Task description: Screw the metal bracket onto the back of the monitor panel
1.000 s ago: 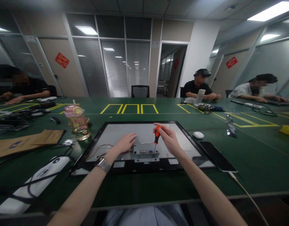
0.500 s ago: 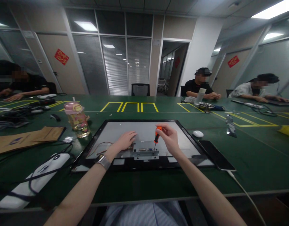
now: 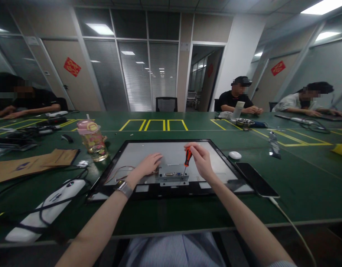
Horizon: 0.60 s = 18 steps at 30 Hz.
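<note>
A flat display panel [image 3: 215, 157] with a black frame lies on the green table in front of me. Near its front edge sits a metal bracket [image 3: 166, 178] with video connector sockets. My right hand [image 3: 202, 158] grips an orange-and-black screwdriver [image 3: 188, 156] by its handle. The tip points down at the right part of the bracket, slightly tilted; whether it sits in a screw is too small to tell. My left hand [image 3: 150, 164] rests on the panel just left of the bracket, fingers stretched out. Thin wires [image 3: 119, 171] run beside that hand.
On the left stand a pink-lidded bottle [image 3: 93, 142], a brown paper bag [image 3: 34, 165] and a white power strip [image 3: 48, 211] with black cable. To the right lie a white case [image 3: 234, 155] and a phone [image 3: 256, 179] on a cable. Several people work around the table.
The screwdriver handle leans slightly further right, with its tip still at the bracket's right part. My left hand stays in place. The camera view has shifted slightly.
</note>
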Each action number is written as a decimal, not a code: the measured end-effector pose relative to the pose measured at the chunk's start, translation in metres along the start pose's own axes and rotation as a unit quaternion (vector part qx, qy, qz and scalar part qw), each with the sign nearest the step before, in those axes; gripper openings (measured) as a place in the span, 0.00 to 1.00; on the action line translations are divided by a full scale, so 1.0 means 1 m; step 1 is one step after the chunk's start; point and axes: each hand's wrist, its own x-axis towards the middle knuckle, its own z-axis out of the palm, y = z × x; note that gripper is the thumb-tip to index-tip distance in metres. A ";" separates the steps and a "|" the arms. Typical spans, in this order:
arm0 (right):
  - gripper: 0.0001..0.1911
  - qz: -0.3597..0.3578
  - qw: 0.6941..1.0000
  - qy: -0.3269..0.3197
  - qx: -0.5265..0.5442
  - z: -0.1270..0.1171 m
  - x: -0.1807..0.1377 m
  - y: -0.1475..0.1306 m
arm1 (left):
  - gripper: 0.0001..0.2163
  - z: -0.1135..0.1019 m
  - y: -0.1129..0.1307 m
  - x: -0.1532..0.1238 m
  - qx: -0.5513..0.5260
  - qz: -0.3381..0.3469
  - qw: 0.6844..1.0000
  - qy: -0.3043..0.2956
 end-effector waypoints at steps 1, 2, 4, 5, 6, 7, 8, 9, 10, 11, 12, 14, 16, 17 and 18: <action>0.10 -0.004 1.000 0.005 -0.015 0.000 0.000 -0.001 | 0.20 0.000 0.000 0.000 0.000 0.000 1.000 -0.001; 0.09 -0.007 1.000 0.008 -0.026 0.000 -0.001 -0.001 | 0.20 0.000 -0.001 0.000 0.000 -0.001 1.000 -0.002; 0.09 -0.009 1.000 0.009 -0.029 0.000 -0.001 -0.001 | 0.20 0.000 0.000 0.000 0.000 -0.002 1.000 -0.005; 0.10 -0.008 1.000 0.007 -0.023 0.000 -0.001 -0.001 | 0.20 0.000 0.000 0.001 -0.001 -0.004 1.000 -0.006; 0.11 -0.007 1.000 0.004 -0.015 -0.001 0.000 0.000 | 0.20 0.000 0.001 0.001 -0.001 -0.005 1.000 -0.007; 0.12 -0.005 1.000 0.000 -0.008 -0.001 0.000 0.001 | 0.20 0.000 0.001 0.001 -0.001 -0.005 1.000 -0.007; 0.12 -0.003 1.000 -0.004 -0.003 -0.001 0.000 0.001 | 0.20 0.000 0.001 0.001 -0.002 -0.006 1.000 -0.006; 0.13 -0.003 1.000 -0.008 0.001 -0.002 0.001 0.001 | 0.20 0.000 0.001 0.001 -0.002 -0.005 1.000 -0.005; 0.12 -0.003 1.000 -0.013 0.004 -0.002 0.001 0.001 | 0.20 0.000 0.001 0.000 -0.002 -0.003 1.000 -0.006; 0.12 -0.004 1.000 -0.020 0.009 -0.002 0.001 0.001 | 0.20 -0.001 0.001 0.000 -0.002 -0.002 1.000 -0.006; 0.12 -0.005 0.999 -0.029 0.016 -0.002 0.001 0.000 | 0.20 -0.001 0.001 0.000 -0.002 -0.001 1.000 -0.007; 0.13 -0.002 0.998 -0.049 0.030 -0.002 0.001 -0.002 | 0.20 -0.001 0.001 0.000 -0.004 -0.002 1.000 -0.007; 0.14 0.006 0.998 -0.061 0.025 -0.001 0.000 -0.004 | 0.20 0.000 0.000 0.001 -0.007 -0.004 1.000 -0.007; 0.14 0.007 0.998 -0.059 0.009 0.000 0.000 -0.004 | 0.20 0.000 0.000 0.001 -0.008 -0.005 1.000 -0.007; 0.13 0.002 0.999 -0.052 -0.014 0.001 -0.001 -0.004 | 0.20 0.000 0.000 0.001 -0.008 -0.005 1.000 -0.007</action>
